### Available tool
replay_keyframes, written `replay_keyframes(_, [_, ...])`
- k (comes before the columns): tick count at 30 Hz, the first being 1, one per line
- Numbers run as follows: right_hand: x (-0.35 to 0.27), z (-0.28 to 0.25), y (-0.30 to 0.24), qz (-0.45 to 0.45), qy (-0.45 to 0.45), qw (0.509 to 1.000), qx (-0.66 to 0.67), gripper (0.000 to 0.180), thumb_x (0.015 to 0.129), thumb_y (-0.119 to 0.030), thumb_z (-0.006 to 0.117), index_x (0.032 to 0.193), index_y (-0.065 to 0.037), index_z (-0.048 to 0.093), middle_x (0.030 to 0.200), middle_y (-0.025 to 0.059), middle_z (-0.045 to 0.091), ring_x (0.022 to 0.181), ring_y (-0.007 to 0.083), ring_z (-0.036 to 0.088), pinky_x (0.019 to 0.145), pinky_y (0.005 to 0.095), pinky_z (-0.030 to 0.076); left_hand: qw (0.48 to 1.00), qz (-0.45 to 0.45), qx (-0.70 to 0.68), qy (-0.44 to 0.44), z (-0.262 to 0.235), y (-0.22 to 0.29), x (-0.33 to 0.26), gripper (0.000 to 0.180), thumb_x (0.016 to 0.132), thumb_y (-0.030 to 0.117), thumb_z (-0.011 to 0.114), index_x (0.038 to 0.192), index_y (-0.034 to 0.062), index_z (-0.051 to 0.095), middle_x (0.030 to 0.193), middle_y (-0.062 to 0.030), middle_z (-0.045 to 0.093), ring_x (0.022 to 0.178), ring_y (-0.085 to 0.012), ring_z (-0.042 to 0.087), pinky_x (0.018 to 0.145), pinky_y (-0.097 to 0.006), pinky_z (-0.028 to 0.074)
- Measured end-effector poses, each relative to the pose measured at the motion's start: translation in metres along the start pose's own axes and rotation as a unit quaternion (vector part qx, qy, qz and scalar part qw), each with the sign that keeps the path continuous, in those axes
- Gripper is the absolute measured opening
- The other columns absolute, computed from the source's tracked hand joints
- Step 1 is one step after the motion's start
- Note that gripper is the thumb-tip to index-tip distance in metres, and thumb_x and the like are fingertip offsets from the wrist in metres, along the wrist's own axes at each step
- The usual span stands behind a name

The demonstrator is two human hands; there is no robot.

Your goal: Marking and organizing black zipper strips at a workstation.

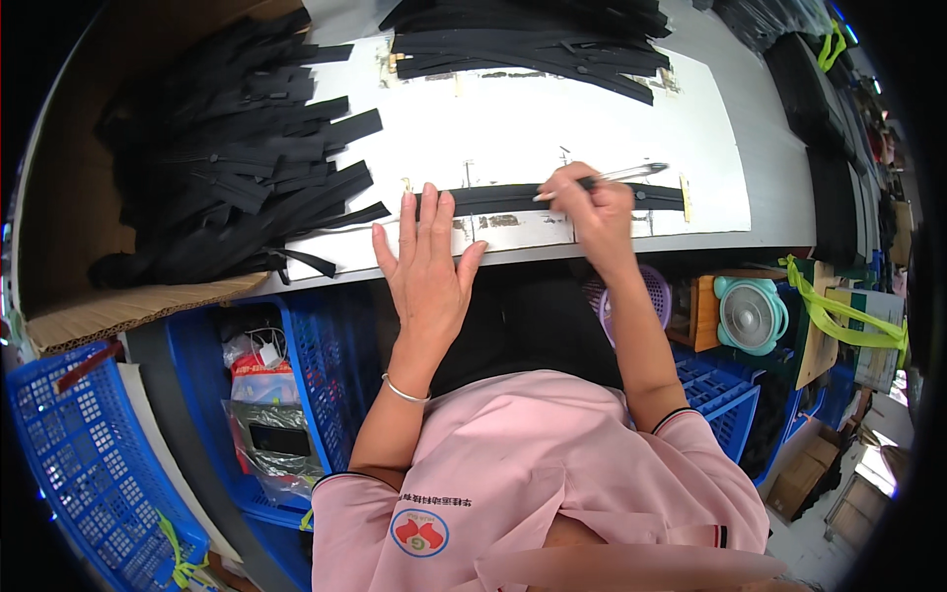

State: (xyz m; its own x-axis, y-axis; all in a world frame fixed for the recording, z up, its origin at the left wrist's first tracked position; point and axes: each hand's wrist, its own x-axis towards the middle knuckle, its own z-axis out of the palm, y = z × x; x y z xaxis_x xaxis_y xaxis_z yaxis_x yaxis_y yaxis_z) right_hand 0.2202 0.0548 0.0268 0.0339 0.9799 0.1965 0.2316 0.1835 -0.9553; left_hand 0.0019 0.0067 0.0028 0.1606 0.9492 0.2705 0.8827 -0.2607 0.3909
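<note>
A black zipper (503, 200) lies stretched from left to right along the near edge of a white board (552, 118) with dark marks on it. My left hand (429, 276) rests flat with fingers spread, its fingertips on the zipper's left end. In my right hand (600, 219) is a slim pale pen (631, 173), pinched over the zipper right of its middle. The pen slants, its pointed tip at the left near the tape. A zipper slider (641, 195) shows to the right of this hand.
A pile of black zippers (217, 163) spills from a cardboard box (148, 304) at the left. More zippers (523, 49) lie stacked at the board's far edge. Below the table are blue crates (308, 365), a purple basket (656, 296) and a small turquoise fan (752, 314).
</note>
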Motion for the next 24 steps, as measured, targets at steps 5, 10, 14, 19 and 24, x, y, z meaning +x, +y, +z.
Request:
replay_keyframes(5, [0.003,-0.034,0.017,0.005,0.072,0.991,-0.110,0.022,0.099,-0.011,0.064,0.085,0.003,0.073,0.075,0.0033,0.071,0.057,0.0053,0.054,0.053,0.0239,0.042,1.000,0.005,-0.001,0.001,0.001,0.001,0.001,0.068,0.096,0.037,0.070,0.151,0.0046,0.046,0.159,-0.0133,0.045,0.151,-0.0328,0.035,0.123,-0.059,0.012])
replay_keyframes(10, [0.001,-0.037,0.023,0.041,0.041,0.994,-0.094,0.025,0.102,-0.012,0.061,0.087,0.005,0.072,0.081,0.0019,0.070,0.068,0.0071,0.058,0.062,0.0237,0.044,1.000,-0.005,-0.006,-0.012,0.002,0.000,-0.001,0.067,0.099,0.033,0.067,0.156,0.0071,0.042,0.163,-0.0114,0.040,0.155,-0.0313,0.029,0.124,-0.056,0.009])
replay_keyframes(14, [0.000,-0.035,0.023,0.020,0.041,0.996,-0.082,0.024,0.102,-0.013,0.062,0.089,0.004,0.073,0.080,0.0022,0.070,0.068,0.0067,0.058,0.062,0.0233,0.044,1.000,-0.016,-0.016,-0.022,-0.002,0.007,-0.001,0.071,0.099,0.033,0.066,0.159,0.0079,0.037,0.165,-0.0118,0.037,0.156,-0.0314,0.026,0.124,-0.058,0.005])
replay_keyframes(19, [0.002,-0.032,0.024,0.010,0.053,0.996,-0.067,0.023,0.099,-0.012,0.065,0.087,0.006,0.072,0.081,0.0044,0.074,0.067,0.0069,0.062,0.060,0.0245,0.047,0.997,0.049,-0.018,-0.049,0.010,0.048,0.000,0.080,0.096,0.040,0.069,0.161,0.0093,0.035,0.166,-0.0102,0.035,0.156,-0.0316,0.026,0.121,-0.066,0.003])
replay_keyframes(24, [0.002,-0.032,0.021,0.009,0.045,0.994,-0.100,0.022,0.098,-0.013,0.066,0.087,0.005,0.072,0.083,0.0062,0.075,0.068,0.0102,0.065,0.062,0.0254,0.049,0.987,0.102,-0.091,-0.085,0.023,0.063,0.007,0.074,0.097,0.040,0.067,0.160,0.0117,0.038,0.164,-0.0089,0.039,0.156,-0.0290,0.027,0.124,-0.061,0.003])
